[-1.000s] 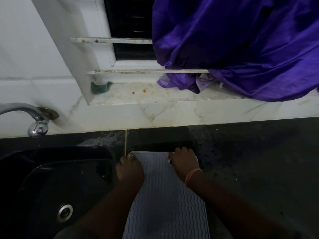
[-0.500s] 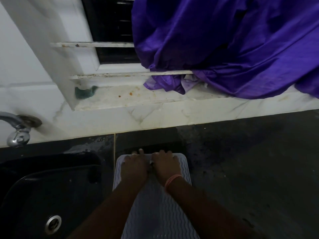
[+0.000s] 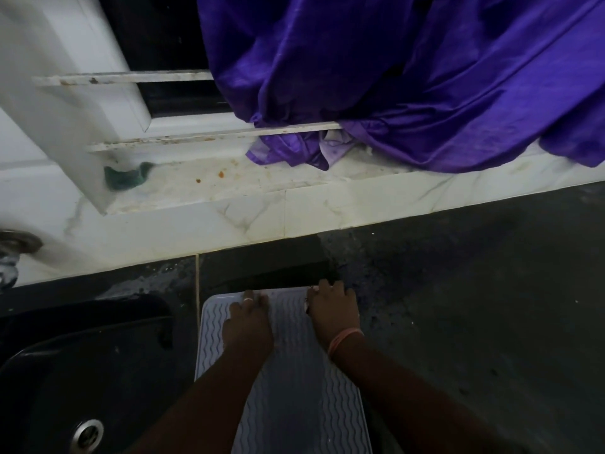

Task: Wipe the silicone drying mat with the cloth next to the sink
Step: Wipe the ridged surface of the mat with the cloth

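We're seeing the drying mat point(image 3: 294, 381) looking like matt pale silicone, ribbed with raised wavy lines. The counter point(image 3: 474, 306) is showing as dark stone, dull and speckled, with a wetter, glossier patch just behind the mat. The sink point(image 3: 82, 362) is reading as glossy black, smooth, with a shiny metal drain ring point(image 3: 87, 433). The ledge point(image 3: 262, 204) is looking like polished white marble with grey veins, its top stained with rusty spots. The purple fabric point(image 3: 409, 77) is appearing as thin satiny cloth, creased, catching a soft sheen. The window bars point(image 3: 131, 77) are showing as white-painted, chipped and rust-flecked. A green scrub pad point(image 3: 126, 176) is looking coarse and fibrous.
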{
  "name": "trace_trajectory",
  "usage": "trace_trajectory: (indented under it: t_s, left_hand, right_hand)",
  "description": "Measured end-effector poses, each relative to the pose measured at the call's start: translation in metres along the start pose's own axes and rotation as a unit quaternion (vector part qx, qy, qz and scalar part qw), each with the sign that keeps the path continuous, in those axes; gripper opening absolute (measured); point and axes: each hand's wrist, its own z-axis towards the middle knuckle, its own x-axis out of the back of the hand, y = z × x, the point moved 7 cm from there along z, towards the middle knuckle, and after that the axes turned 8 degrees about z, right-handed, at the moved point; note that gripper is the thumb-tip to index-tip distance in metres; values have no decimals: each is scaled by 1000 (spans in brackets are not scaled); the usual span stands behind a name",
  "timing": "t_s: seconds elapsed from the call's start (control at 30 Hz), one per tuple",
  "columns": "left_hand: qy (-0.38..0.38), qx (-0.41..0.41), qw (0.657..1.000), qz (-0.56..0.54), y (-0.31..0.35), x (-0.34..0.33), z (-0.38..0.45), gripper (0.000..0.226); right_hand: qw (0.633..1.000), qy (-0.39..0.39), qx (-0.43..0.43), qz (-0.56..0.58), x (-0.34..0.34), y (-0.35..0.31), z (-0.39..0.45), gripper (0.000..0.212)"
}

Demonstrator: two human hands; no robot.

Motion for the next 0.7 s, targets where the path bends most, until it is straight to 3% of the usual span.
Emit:
trace_trajectory:
  t_s: [0.17,0.33,0.43,0.53,0.6,0.7]
  left_hand:
    - [-18,-12,1000,4,1,-4,0,107]
    - [-7,-5,1000,-1,0,-4,-2,95]
    - [2,-6,1000,1,2,-1,-1,94]
    - [13,-1,1000,-7,5,3,0,91]
    - [6,9,1000,-24,4,5,0,89]
    - [-5,12,1000,-28,3,5,0,92]
  right_hand:
    - [996,-24,-84,-15,7,35,-13,32]
    - [985,-91,-142,46,18,38,-17,34]
    - [988,-51,-121,82,28,21,-14,32]
    - [995,-14,-44,90,27,-14,-4,37]
    - [997,-21,4,70,16,-41,-1,41]
    - [997,-50,9,51,-3,-55,0,50]
